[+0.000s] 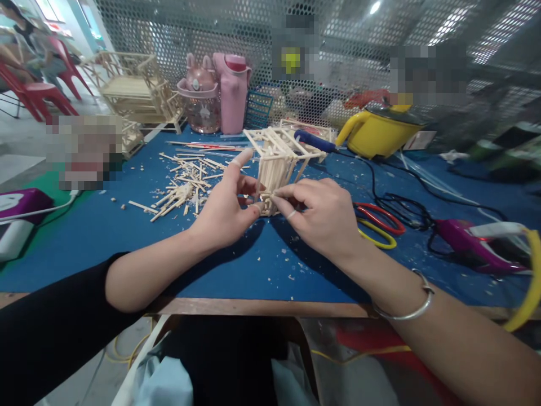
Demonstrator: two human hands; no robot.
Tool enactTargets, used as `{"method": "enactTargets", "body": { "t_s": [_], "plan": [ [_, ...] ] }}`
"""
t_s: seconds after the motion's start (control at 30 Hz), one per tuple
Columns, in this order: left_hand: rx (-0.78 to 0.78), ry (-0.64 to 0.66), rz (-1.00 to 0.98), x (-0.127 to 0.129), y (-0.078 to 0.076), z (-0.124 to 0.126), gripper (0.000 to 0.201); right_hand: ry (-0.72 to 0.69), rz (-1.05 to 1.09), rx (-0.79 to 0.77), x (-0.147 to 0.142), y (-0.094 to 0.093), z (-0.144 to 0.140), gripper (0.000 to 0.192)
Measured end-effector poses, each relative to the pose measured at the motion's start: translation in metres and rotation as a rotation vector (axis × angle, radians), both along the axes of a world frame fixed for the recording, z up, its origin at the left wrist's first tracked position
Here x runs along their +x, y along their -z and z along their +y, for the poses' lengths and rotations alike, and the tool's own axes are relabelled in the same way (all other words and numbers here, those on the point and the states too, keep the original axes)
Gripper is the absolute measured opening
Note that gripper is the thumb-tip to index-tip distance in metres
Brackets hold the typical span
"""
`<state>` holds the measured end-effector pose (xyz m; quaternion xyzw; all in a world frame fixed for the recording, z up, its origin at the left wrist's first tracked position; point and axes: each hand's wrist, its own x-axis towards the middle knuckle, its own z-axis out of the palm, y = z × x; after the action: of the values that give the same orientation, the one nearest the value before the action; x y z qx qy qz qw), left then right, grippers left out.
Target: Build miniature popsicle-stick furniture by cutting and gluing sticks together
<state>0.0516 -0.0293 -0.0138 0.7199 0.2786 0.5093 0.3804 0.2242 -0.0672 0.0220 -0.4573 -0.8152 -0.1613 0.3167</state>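
Observation:
A small stick-built wooden model [276,160] stands on the blue tabletop in front of me. My left hand [230,206] steadies it from the left, its thumb at the lower edge and the index finger reaching up along the side. Thumb and index finger of my right hand [323,217] pinch together at the model's lower front; the piece between them is too small to make out. Pale finger covers show on some fingertips. Left of the model lies a loose pile of short wooden sticks [186,189].
A blue-handled tool [315,140] lies behind the model. Red-and-yellow-handled scissors [382,219], black cables and a purple device [477,242] lie to the right. Farther back stand a yellow pot [376,132], a pink bottle [233,96], a clear pink-topped jar [200,104] and a larger stick structure [135,90].

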Motion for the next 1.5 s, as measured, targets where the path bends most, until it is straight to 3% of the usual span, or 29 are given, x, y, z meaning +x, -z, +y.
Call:
{"method": "enactTargets", "body": {
  "t_s": [0.3,1.23,1.5],
  "plan": [
    [-0.047,0.012,0.004,0.001,-0.005,-0.003,0.076,0.077,0.021,-0.004,-0.003,0.004,0.002,0.016],
    [-0.237,-0.002,-0.119,0.004,-0.005,-0.001,0.065,0.084,0.138,-0.008,-0.005,0.01,0.001,0.013],
    [-0.233,-0.004,-0.11,0.004,-0.005,-0.001,0.064,0.092,-0.007,0.015,-0.003,0.01,0.001,0.023]
  ]
}}
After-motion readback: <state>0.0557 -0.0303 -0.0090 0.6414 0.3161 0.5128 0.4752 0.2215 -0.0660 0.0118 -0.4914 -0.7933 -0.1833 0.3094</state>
